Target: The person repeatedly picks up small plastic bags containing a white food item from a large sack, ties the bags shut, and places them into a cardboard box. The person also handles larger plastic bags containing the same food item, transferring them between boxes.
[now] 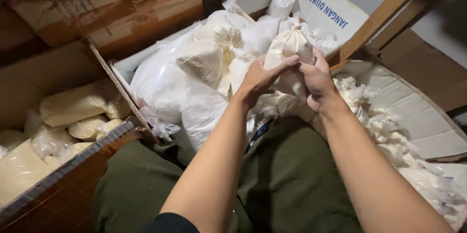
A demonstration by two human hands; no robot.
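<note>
Both hands up on one small clear bag of pale powder (288, 44), held above the heap in the white carton (311, 4) ahead of me. Left hand (259, 78): grip wrapped round the bag's lower left side, fingers pressed into the plastic, thumb across its front. Right hand (317, 81): grip closed on the lower right of the same bag, thumb on top, fingers tucked under where I can't see them. Thumbs nearly meet at the bag's waist.

Around it:
- Heap of filled bags (204, 62) packs the white carton, right up against the held bag on its left and behind it. One tied bag (282, 0) stands at the back.
- Brown carton (63, 184) at my left, well apart, holds yellower bags (73, 106); its open flap edge sits between the two cartons.
- Pile of crumpled empty plastic bags (384, 126) on a cardboard sheet (423, 116) to my right, just beside my right wrist.
- Wooden beam (389, 9) slants up behind the right hand.
- My lap, olive trousers (287, 179), below both forearms.

Nothing blocks the bag from above; the heap crowds it below and left.
</note>
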